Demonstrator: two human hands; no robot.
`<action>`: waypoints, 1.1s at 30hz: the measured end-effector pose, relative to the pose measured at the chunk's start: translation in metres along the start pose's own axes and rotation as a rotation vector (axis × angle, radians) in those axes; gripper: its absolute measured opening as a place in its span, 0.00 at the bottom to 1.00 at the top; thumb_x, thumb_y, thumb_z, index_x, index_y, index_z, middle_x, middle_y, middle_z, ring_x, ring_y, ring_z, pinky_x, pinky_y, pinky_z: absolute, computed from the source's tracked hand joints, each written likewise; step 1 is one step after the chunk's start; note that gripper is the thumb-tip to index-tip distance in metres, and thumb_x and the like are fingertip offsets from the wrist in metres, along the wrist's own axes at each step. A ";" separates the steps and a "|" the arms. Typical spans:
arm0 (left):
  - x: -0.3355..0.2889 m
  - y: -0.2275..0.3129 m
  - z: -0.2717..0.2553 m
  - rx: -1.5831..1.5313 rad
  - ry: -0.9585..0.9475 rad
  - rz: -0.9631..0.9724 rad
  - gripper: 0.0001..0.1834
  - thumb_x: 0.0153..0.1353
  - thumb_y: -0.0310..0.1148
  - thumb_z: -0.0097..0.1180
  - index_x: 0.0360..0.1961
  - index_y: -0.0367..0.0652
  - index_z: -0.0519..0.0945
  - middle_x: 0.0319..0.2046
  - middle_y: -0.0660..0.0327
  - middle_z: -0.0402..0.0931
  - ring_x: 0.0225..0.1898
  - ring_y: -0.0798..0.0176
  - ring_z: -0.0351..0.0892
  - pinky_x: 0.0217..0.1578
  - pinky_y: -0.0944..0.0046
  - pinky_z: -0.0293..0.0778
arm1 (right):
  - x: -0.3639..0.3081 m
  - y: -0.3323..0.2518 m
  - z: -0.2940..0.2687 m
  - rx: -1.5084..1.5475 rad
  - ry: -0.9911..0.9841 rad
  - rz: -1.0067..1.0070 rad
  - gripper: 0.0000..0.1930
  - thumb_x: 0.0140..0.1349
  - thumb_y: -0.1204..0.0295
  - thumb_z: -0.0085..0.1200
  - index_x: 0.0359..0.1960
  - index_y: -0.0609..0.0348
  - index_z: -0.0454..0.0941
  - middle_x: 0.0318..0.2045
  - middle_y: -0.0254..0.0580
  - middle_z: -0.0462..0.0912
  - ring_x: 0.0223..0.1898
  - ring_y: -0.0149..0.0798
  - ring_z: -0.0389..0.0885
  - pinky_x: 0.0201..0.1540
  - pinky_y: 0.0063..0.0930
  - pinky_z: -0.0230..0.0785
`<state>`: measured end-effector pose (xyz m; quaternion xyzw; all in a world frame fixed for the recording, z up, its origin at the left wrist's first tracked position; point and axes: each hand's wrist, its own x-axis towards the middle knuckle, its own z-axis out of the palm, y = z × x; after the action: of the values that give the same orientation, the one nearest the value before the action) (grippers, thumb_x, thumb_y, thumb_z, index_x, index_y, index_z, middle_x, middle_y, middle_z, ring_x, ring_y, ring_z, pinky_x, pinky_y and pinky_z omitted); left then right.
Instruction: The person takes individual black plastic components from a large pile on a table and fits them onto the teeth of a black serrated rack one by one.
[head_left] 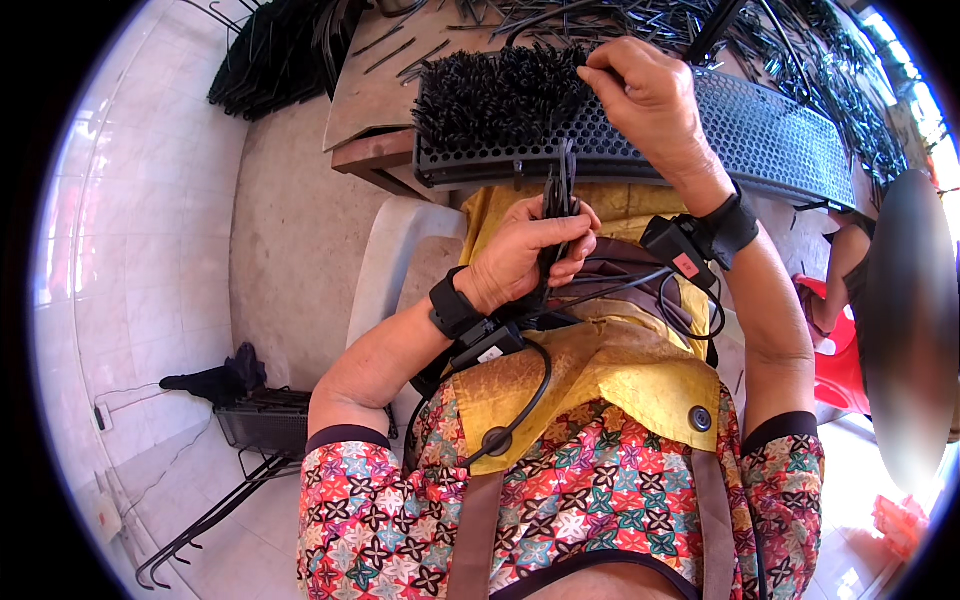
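Observation:
In front of me stands a long black perforated rack [745,115], its surface full of round holes. Thin black strips [490,100] stand upright and densely packed over its left part. My right hand [645,100] is closed in a pinch at the right border of these strips; whatever lies between thumb and forefinger is too small to make out. Lower and to the left, my left hand [530,245] is wrapped round a bundle of thin black strips [563,180]. The bundle points up toward the near edge of the rack.
Many loose black strips [640,20] lie on the table [385,90] behind the rack. A dark pile [270,60] is at the far left. A white chair [395,240] is beside me, and a black hooked metal frame [230,490] stands lower left. Another person [850,255] sits at right.

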<state>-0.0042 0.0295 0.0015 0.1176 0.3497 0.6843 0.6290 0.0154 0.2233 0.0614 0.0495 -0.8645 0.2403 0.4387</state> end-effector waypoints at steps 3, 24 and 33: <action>0.001 -0.001 -0.002 -0.022 -0.013 -0.004 0.16 0.66 0.40 0.47 0.39 0.36 0.74 0.23 0.59 0.70 0.15 0.70 0.62 0.15 0.71 0.59 | -0.008 0.010 0.011 -0.048 -0.005 -0.079 0.04 0.50 0.77 0.58 0.26 0.61 0.75 0.23 0.46 0.76 0.28 0.52 0.76 0.31 0.39 0.70; 0.000 -0.005 0.000 0.064 -0.075 0.026 0.24 0.67 0.49 0.42 0.45 0.34 0.71 0.23 0.57 0.73 0.15 0.70 0.64 0.16 0.72 0.59 | -0.036 -0.026 -0.014 0.738 -0.419 0.866 0.04 0.56 0.76 0.58 0.30 0.65 0.80 0.20 0.31 0.79 0.19 0.21 0.72 0.21 0.15 0.66; 0.000 -0.005 0.008 0.193 0.111 0.053 0.18 0.67 0.44 0.45 0.45 0.37 0.71 0.24 0.59 0.73 0.16 0.70 0.67 0.15 0.73 0.60 | -0.042 -0.012 -0.022 0.852 -0.139 1.026 0.03 0.55 0.79 0.58 0.29 0.66 0.80 0.20 0.36 0.79 0.17 0.24 0.73 0.20 0.15 0.66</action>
<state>0.0047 0.0316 0.0040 0.1489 0.4450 0.6692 0.5762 0.0609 0.2172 0.0443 -0.1832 -0.6343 0.7351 0.1541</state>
